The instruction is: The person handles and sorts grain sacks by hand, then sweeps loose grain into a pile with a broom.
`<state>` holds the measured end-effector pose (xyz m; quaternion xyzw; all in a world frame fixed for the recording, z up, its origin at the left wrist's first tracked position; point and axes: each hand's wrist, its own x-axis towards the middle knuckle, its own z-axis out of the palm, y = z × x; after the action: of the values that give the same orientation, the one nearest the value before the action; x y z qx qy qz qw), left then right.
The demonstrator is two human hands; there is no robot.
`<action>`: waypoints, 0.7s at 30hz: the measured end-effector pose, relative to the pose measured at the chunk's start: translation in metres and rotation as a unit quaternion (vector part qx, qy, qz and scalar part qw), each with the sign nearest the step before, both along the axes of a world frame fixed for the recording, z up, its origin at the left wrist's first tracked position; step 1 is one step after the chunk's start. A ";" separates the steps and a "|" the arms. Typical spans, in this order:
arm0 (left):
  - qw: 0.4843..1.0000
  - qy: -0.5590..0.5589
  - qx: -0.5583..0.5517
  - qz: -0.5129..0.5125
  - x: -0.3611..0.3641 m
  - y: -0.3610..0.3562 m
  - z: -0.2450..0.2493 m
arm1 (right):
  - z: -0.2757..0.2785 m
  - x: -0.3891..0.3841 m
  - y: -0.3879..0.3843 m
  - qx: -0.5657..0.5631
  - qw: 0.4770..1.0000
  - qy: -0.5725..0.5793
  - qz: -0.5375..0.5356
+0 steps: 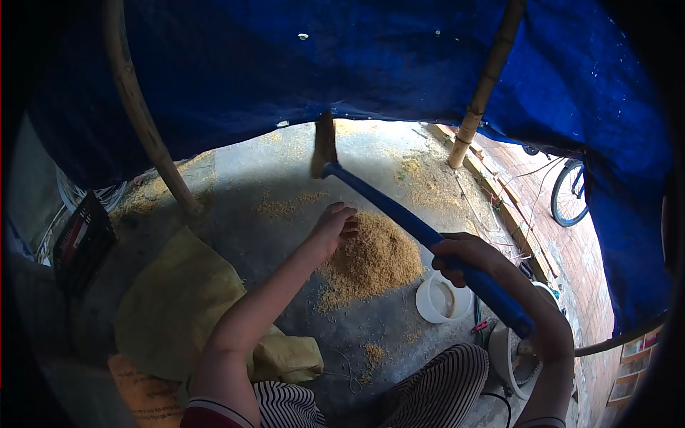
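Observation:
My right hand (464, 258) is wrapped round the blue handle of a long tool (389, 207). Its flat, brownish head points away from me, slightly blurred, just below the hanging blue sheet. My left hand (337, 222) is empty, with loosely bent fingers at the upper left edge of a heap of golden, husk-like grain (382, 257) on the concrete floor. Right of the heap stands a translucent plastic tub (435, 303), below my right hand.
A blue tarpaulin (285, 64) hangs ahead between bamboo poles (135, 100). An olive-yellow sack (178, 299) lies at left. A white round container (510, 357) stands by my right forearm. A bicycle wheel (569, 192) shows outside, beyond wooden planks (510, 207).

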<state>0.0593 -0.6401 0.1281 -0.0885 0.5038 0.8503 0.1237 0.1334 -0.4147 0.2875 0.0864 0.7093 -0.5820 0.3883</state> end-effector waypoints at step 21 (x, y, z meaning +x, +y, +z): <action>0.549 -0.162 -0.764 -0.299 -0.004 -0.098 -0.259 | -0.223 -0.339 -0.071 -0.132 0.960 0.103 -0.223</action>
<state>0.0551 -0.7380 -0.1313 -0.1307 0.9322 0.0306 0.3362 -0.2057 -0.4862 0.0644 0.1302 0.6246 -0.7484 0.1813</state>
